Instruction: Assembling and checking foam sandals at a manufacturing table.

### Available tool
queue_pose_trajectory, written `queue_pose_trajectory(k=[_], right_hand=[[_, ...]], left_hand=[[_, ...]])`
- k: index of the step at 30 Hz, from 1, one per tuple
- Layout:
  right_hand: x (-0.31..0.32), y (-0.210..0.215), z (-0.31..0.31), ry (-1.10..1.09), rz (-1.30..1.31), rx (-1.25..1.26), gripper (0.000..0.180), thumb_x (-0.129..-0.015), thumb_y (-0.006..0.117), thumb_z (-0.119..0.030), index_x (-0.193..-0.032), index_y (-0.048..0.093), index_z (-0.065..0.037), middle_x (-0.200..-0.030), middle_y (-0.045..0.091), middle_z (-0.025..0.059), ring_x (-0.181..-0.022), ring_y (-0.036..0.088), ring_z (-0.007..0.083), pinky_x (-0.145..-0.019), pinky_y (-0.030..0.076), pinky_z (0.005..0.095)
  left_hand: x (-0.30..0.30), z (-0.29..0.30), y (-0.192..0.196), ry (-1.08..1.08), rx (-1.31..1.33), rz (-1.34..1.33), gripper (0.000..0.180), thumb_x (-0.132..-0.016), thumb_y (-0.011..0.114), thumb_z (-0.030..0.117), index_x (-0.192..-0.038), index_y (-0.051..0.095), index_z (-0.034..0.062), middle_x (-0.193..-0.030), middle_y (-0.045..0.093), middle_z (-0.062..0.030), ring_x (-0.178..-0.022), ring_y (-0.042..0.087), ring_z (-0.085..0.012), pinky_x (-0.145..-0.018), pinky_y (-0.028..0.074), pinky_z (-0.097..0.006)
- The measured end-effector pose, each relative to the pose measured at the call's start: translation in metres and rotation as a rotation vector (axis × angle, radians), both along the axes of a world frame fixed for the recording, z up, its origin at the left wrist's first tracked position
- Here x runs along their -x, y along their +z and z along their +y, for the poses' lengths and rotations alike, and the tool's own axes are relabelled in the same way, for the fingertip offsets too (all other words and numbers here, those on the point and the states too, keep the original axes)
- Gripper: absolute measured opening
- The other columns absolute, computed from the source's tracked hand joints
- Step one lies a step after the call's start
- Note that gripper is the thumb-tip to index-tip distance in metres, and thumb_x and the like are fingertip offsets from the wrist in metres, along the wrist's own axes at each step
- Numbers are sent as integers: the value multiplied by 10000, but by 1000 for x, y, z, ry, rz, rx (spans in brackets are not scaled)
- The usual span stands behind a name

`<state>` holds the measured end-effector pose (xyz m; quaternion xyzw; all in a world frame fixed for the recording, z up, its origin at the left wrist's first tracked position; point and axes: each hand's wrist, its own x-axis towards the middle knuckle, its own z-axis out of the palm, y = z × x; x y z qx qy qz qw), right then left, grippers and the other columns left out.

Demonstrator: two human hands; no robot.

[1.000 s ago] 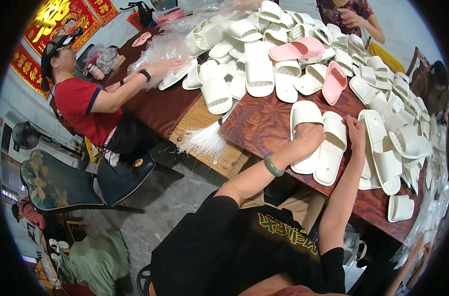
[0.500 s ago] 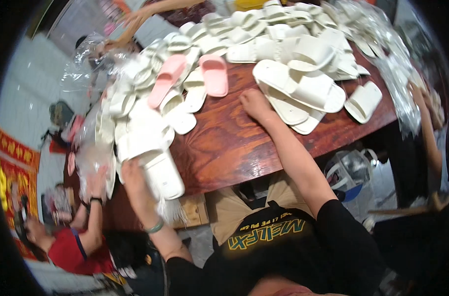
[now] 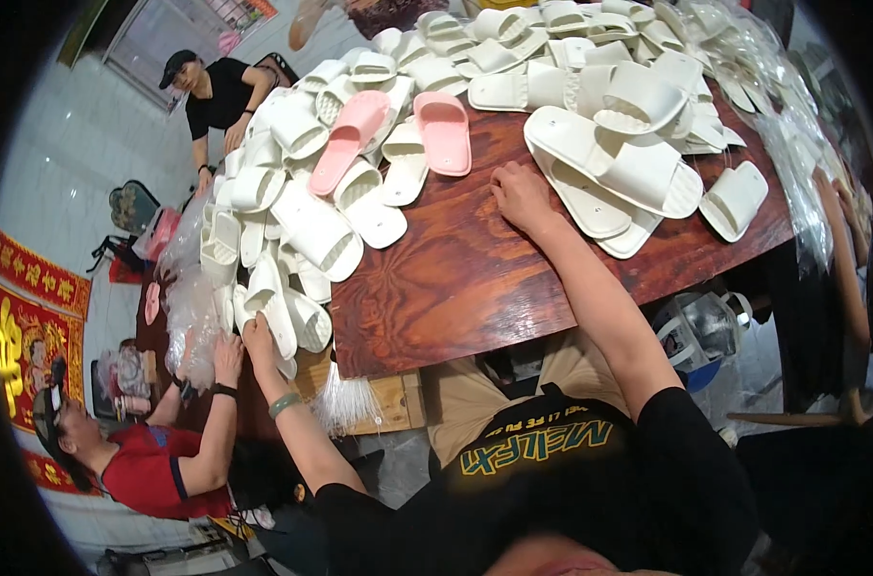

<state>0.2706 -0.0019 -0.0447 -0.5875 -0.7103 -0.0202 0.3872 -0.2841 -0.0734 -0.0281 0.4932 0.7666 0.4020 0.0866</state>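
Observation:
My left hand (image 3: 257,336) reaches up at the table's left edge and grips the lower end of a white slipper (image 3: 273,305) in a heap of white slippers (image 3: 302,221). My right hand (image 3: 519,195) rests palm down on the dark wooden table (image 3: 455,288), fingers bent and holding nothing. It lies beside a large white slipper (image 3: 590,202). Two pink slippers (image 3: 443,130) (image 3: 345,142) lie among the white ones further up.
More white slippers (image 3: 599,67) cover the far table. A person in red (image 3: 148,470) handles clear plastic bags (image 3: 191,326) at lower left. A person in black (image 3: 215,91) works at top left. Another person's arm (image 3: 844,250) is at right. A wooden crate (image 3: 398,403) sits under the table.
The view has swung round. A second ago both my hands lay on one pair of white slippers; now they are apart, the left at the edge heap, the right mid-table.

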Motion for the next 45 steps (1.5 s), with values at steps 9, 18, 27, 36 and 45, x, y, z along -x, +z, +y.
queue_pose_trajectory(k=[9, 18, 27, 36, 45], right_hand=[[-20, -3, 2, -20, -21, 17, 72, -772, 596, -155, -812, 588, -96, -856, 550, 111, -822, 558, 320, -703, 463, 442], [-8, -6, 11, 188, 31, -45, 242, -788, 560, -141, -979, 604, 1, -991, 585, 192, -954, 533, 356, -861, 415, 399], [-7, -9, 11, 250, -35, 59, 144, -848, 540, -138, -872, 553, 4, -850, 556, 167, -807, 531, 341, -722, 423, 407], [-6, 0, 10, 188, -63, 106, 153, -862, 532, -149, -890, 551, 0, -865, 545, 152, -806, 536, 324, -706, 420, 398], [-5, -2, 9, 209, -46, 115, 161, -872, 524, -156, -903, 542, 1, -840, 526, 141, -749, 516, 294, -668, 408, 368]], left_hand=[[-43, -3, 23, -36, 244, 141, 389, -852, 500, 283, -717, 540, -80, -600, 519, -134, -601, 470, -162, -560, 380, -345], [-202, 10, 41, -409, -317, 27, 231, -851, 406, 121, -950, 546, -33, -873, 591, -220, -854, 550, -359, -793, 430, -435], [-405, 71, 1, -754, -289, -52, 191, -770, 462, 74, -830, 601, -44, -875, 599, -234, -830, 599, -379, -702, 473, -455], [-407, 73, -8, -768, -136, 124, 220, -824, 432, 136, -901, 576, -12, -884, 583, -181, -822, 592, -347, -711, 467, -437], [-411, 64, -10, -757, -112, 222, 215, -815, 451, 148, -882, 554, -29, -808, 602, -189, -741, 614, -349, -644, 468, -452]])
